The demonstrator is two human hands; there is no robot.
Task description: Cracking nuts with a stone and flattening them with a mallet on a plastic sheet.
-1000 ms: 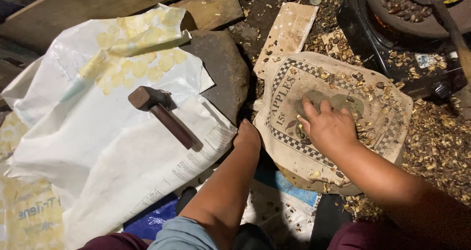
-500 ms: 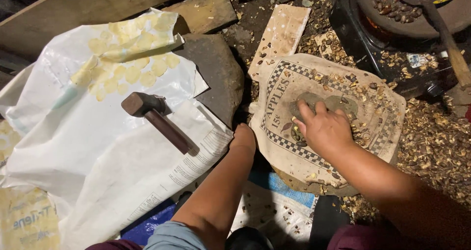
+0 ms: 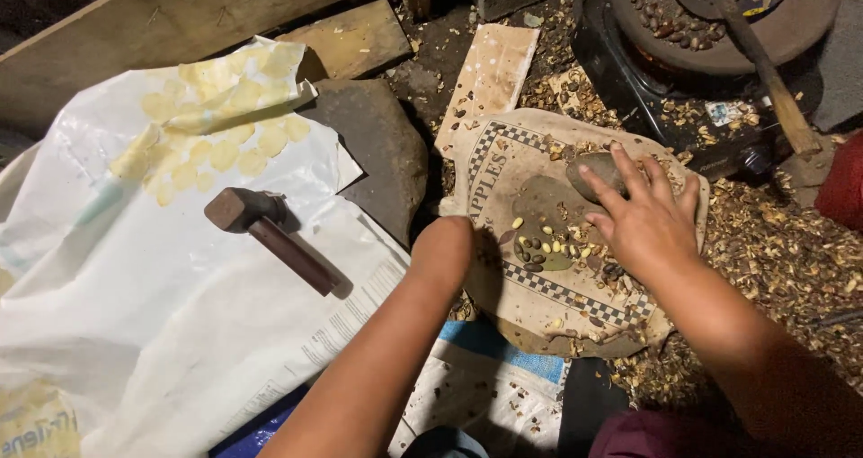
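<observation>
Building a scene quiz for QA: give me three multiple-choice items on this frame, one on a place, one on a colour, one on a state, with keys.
1. Where does the hammer lie?
A. on the white sack
B. on the printed cloth
C. in the pan

2. What colour is the hammer's head?
A. yellow
B. dark brown
C. blue

3. What is the right hand doing?
A. gripping the hammer
B. resting flat, fingers spread, touching a stone
C. lifting the pan

Key: 1 A, it rests on the white sack, left of the left hand. 2 B, head and handle look dark brown. 3 B, the fingers reach the grey stone on the cloth.
</observation>
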